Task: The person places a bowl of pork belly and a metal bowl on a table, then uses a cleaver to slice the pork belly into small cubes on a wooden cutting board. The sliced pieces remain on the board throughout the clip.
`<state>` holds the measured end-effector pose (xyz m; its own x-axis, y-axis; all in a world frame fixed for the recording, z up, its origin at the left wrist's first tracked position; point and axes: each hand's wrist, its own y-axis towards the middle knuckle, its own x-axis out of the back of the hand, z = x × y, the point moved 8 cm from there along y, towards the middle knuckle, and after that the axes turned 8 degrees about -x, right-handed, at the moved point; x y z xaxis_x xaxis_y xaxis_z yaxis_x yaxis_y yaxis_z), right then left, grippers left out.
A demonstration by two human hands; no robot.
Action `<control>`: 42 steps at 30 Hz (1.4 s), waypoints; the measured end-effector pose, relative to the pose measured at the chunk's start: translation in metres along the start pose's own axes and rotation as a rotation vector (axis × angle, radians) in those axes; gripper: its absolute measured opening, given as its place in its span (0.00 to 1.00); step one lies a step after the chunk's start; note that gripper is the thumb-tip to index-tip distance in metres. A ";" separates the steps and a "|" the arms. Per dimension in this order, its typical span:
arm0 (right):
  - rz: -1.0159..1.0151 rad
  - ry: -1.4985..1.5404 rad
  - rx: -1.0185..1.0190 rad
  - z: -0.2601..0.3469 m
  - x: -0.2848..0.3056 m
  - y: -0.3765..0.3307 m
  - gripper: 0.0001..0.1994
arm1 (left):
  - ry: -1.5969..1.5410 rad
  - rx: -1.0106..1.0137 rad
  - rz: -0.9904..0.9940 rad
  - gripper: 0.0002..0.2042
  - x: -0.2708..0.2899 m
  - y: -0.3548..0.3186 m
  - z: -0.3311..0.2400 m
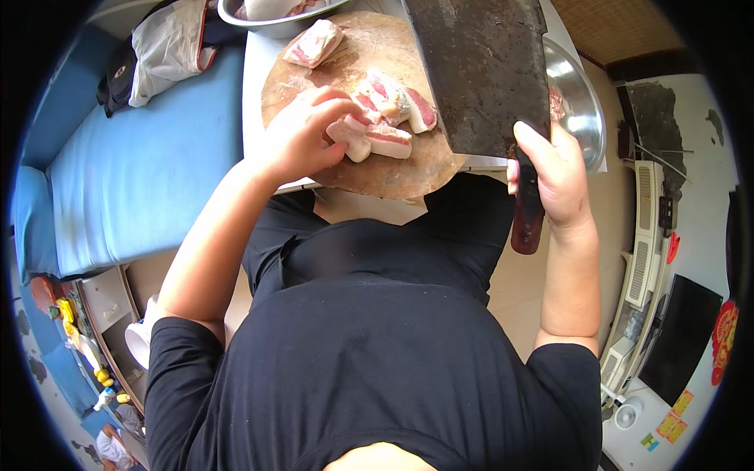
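Observation:
In my right hand (556,169) is a big dark-bladed cleaver (487,82), its dark red-brown handle pointing down toward me. The blade is raised and covers the right part of a round wooden chopping board (377,177). My left hand (305,135) is at the board's left side, fingers curled and thumb bent around a pale, fatty piece of pork (353,140). Just beyond its fingertips sit more pork pieces (385,96), pink with white fat. One separate pork chunk (316,44) lies at the board's far left.
A metal bowl with meat (236,17) stands past the board's far left. Behind the cleaver, at right, another metal bowl (585,110) holds pinkish meat. A blue sofa (149,173) with clothing (169,51) on it is on the left.

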<state>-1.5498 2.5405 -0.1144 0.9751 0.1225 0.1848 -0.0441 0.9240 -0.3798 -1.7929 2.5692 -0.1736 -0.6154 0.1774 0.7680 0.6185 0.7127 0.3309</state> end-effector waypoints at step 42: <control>-0.047 0.157 -0.006 -0.048 0.017 0.006 0.11 | 0.278 0.129 -0.095 0.18 0.037 0.027 0.076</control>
<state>-1.5232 2.5307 -0.1569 0.9981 0.0208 0.0584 0.0030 0.9250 -0.3801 -1.8362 2.6467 -0.1776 -0.4990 -0.0737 0.8635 0.4870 0.8003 0.3497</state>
